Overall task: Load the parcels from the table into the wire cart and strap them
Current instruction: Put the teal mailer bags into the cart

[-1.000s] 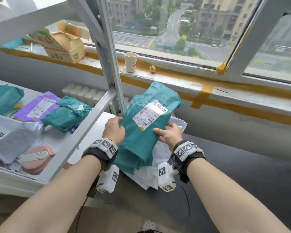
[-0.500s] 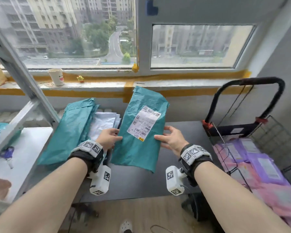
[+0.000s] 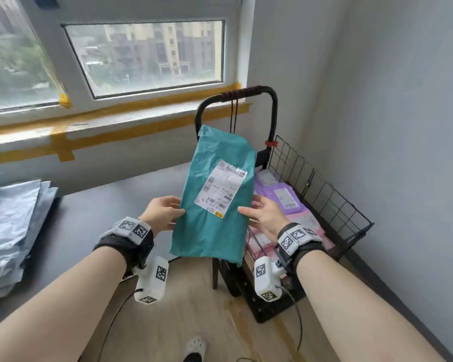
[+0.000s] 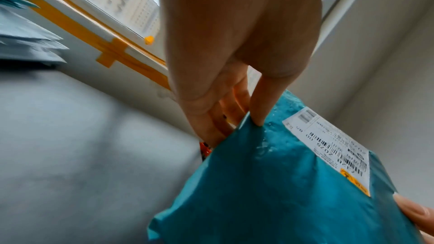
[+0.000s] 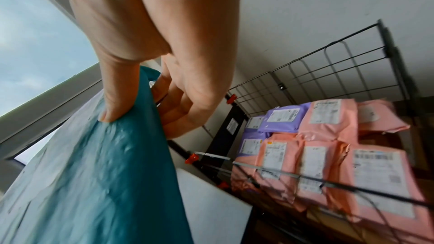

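I hold a flat teal parcel (image 3: pixel 217 197) with a white shipping label upright in the air, at the left edge of the wire cart (image 3: pixel 330 202). My left hand (image 3: pixel 165 211) pinches its left edge, thumb on the front (image 4: pixel 259 116) and fingers behind. My right hand (image 3: pixel 259 212) pinches the right edge the same way (image 5: pixel 117 107). The teal parcel (image 5: pixel 101 173) fills the lower left of the right wrist view. Purple parcels (image 3: pixel 283 197) and pink parcels (image 5: pixel 328 159) lie flat in the cart. Black cords (image 3: pixel 234 113) hang from the cart handle (image 3: pixel 239 94).
A dark grey table (image 3: pixel 89 205) runs along the window wall to my left, with a stack of silver-grey mailers (image 3: pixel 8 231) on it. The cart stands in the corner against the right wall (image 3: pixel 403 126). Wood floor (image 3: pixel 194 309) and my shoe (image 3: pixel 195 347) lie below.
I have turned right from the shelf, carrying the teal parcel off the pile and across the table to the cart. Both hands have kept hold of its edges.
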Motion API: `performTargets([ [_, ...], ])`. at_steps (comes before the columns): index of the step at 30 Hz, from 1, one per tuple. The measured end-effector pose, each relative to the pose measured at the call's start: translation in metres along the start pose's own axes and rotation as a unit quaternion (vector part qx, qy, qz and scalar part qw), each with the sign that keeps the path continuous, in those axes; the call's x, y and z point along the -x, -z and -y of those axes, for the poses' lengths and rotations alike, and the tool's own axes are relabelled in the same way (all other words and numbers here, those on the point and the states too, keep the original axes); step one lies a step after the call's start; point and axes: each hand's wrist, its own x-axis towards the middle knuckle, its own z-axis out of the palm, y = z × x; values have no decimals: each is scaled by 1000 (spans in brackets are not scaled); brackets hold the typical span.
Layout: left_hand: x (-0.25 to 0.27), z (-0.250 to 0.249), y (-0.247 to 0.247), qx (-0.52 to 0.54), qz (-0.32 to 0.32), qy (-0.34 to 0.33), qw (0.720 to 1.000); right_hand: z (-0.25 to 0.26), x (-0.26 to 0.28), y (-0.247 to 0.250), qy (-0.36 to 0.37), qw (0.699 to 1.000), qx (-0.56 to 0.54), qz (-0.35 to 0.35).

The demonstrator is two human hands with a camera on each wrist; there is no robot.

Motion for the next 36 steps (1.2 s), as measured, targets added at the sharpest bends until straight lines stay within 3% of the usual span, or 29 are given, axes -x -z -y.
performTargets([
  [5, -39, -25, -74, -9, 54, 5, 998, 5, -12, 75, -20, 998, -23, -60],
  [9, -86, -40, -117, 4, 79, 26, 997, 12, -43, 113, -53, 997, -8, -64],
  [21, -240, -54, -216, 41, 64, 144, 987, 17, -184, 192, -150, 974, 111, -131],
  [28, -308, -25, -283, -3, 11, 170, 985, -1, -269, 251, -187, 946, 242, -111],
  [36, -364, 17, -358, 70, -24, 263, 962, -42, -366, 311, -203, 913, 349, -53],
])
